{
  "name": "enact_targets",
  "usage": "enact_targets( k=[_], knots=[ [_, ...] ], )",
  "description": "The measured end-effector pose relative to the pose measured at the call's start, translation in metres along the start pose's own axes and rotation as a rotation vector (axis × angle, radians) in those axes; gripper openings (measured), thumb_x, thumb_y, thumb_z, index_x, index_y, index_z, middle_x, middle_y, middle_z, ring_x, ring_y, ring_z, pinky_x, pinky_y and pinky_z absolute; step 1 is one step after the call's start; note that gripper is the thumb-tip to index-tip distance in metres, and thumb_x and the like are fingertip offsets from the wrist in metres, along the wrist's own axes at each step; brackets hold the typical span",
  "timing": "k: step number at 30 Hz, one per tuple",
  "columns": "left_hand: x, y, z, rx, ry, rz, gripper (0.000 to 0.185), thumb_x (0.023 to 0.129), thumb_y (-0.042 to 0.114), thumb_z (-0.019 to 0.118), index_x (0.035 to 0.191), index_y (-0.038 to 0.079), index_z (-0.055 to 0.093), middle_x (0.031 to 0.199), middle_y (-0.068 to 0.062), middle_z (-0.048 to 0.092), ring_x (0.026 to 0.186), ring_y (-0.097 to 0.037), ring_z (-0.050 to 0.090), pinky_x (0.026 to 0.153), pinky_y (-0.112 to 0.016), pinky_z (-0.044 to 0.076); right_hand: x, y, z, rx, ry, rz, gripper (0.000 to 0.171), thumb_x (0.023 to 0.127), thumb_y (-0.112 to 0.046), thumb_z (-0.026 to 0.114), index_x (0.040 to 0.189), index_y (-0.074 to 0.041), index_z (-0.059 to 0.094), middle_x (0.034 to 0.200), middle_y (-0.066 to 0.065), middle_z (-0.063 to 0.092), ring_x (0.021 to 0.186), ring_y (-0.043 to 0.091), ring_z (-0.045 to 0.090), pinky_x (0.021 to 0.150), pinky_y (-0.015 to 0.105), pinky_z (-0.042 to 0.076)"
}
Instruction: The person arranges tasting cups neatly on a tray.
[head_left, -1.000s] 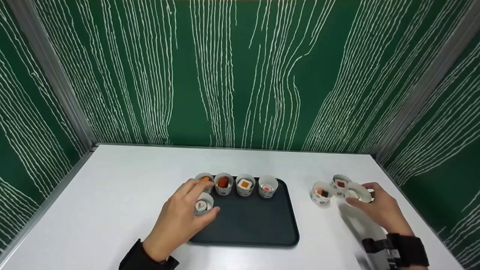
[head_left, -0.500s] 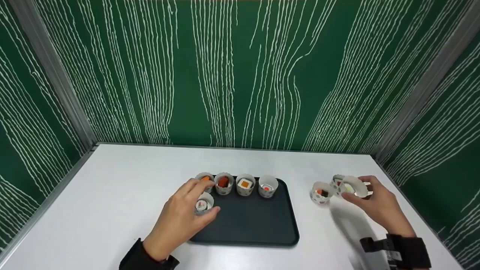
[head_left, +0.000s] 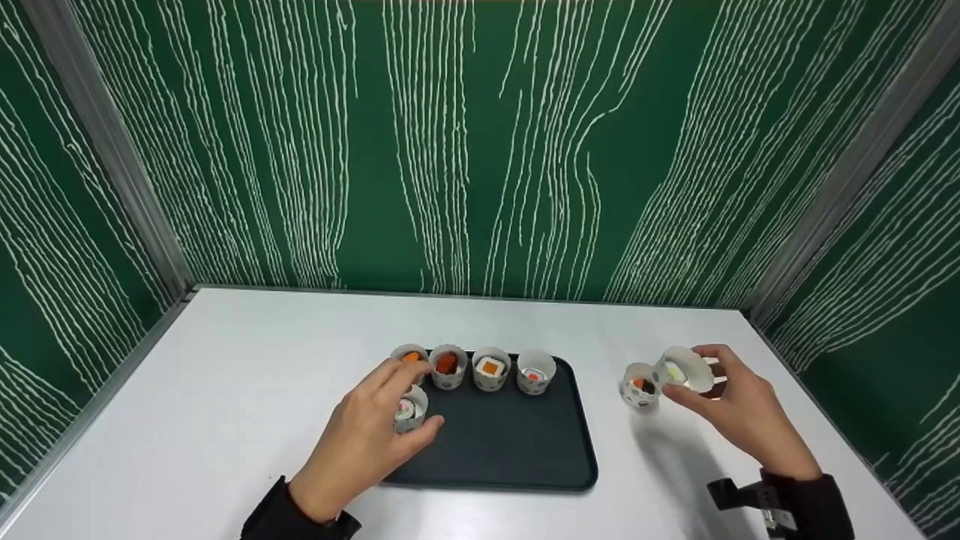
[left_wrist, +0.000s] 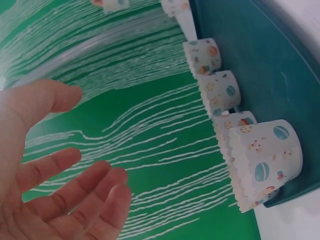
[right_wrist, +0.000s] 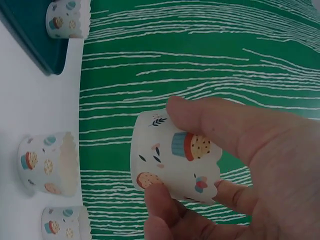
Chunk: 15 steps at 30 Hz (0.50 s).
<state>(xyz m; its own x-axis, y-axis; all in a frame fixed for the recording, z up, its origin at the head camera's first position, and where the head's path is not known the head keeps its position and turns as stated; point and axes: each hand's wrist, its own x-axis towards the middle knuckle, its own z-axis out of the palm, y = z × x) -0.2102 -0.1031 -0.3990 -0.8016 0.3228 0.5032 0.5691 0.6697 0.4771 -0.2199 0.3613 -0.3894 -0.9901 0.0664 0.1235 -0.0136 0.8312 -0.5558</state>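
My right hand (head_left: pixel 744 403) grips a white paper cupcake cup (head_left: pixel 696 370) by its side, raised off the table and tilted. A pale piece with a light green centre lies inside it. In the right wrist view, thumb and fingers pinch the printed cup wall (right_wrist: pixel 167 157). My left hand (head_left: pixel 360 439) hovers over the left edge of the dark tray (head_left: pixel 510 450), fingers loosely bent. In the left wrist view this hand (left_wrist: pixel 65 195) is apart from the cups. Nearest to it stands a cup with a sushi-roll piece (head_left: pixel 405 409), partly behind the fingers.
Along the tray's far edge stand several cups with sushi-like pieces, including a red one (head_left: pixel 446 364), a white one with an orange square (head_left: pixel 490 367) and one at the right end (head_left: pixel 535 375). Another cup (head_left: pixel 640 387) stands on the white table (head_left: pixel 247 375) right of the tray.
My right hand has lifted its cup and carried it left, now covering the cup with the dark red-centred piece. The left hand has barely moved.
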Motion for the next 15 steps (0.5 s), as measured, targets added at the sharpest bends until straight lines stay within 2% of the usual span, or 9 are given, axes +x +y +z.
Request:
enact_targets(
  k=[6, 15],
  knots=[
    [0.0, 0.0, 0.001, -0.007, -0.001, 0.013, 0.06, 0.087, 0.024, 0.091, 0.14, 0.013, 0.066, 0.138, -0.008, 0.068, 0.119, -0.024, 0.073, 0.093, -0.041, 0.062, -0.004, -0.013, 0.005, 0.031, -0.006, -0.017, 0.074, 0.095, -0.047, 0.081, 0.147, -0.006, 0.049, 0.131, 0.027, 0.068, 0.091, 0.017, 0.069, 0.069, 0.031, 0.05],
    [0.0, 0.003, 0.001, -0.008, -0.033, 0.012, 0.059, 0.089, 0.024, 0.089, 0.142, 0.014, 0.064, 0.139, -0.009, 0.067, 0.118, -0.025, 0.073, 0.091, -0.041, 0.062, -0.009, -0.03, 0.012, 0.058, 0.024, -0.087, 0.067, 0.093, -0.038, 0.086, 0.142, -0.006, 0.054, 0.125, 0.021, 0.07, 0.087, 0.016, 0.066, 0.067, 0.025, 0.051]
  ],
)
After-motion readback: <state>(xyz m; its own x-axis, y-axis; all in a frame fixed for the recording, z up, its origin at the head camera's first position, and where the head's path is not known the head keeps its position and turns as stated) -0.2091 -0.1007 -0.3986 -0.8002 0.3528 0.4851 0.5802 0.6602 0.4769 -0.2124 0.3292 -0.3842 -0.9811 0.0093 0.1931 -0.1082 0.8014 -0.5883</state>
